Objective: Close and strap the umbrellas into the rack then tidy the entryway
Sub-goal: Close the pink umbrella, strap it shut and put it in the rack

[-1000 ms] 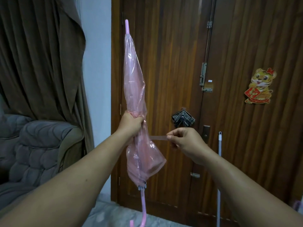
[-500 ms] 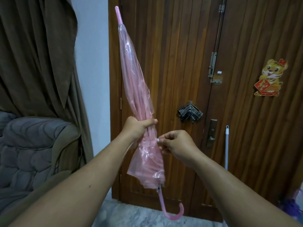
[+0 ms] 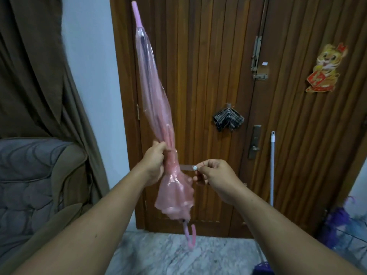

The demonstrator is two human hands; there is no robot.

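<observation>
A folded umbrella of translucent pink plastic (image 3: 156, 108) stands nearly upright in mid-air before a dark wooden door (image 3: 208, 76), its long axis leaning slightly left at the tip, its pink hooked handle (image 3: 189, 236) hanging above the marbled floor (image 3: 178, 255). The left hand (image 3: 154, 163) is wrapped around the gathered canopy at its narrow waist. The right hand (image 3: 213, 175) pinches the free end of the thin closure strap (image 3: 186, 167), whose metal snap (image 3: 195, 167) shows at the fingertips; the strap runs level, rightward from the canopy. The strap is not yet fastened: judged from this, it must pass round the waist just below the left hand. A grey upholstered armchair (image 3: 29, 175) stands left; a white pole (image 3: 272, 167) leans against the door.
</observation>
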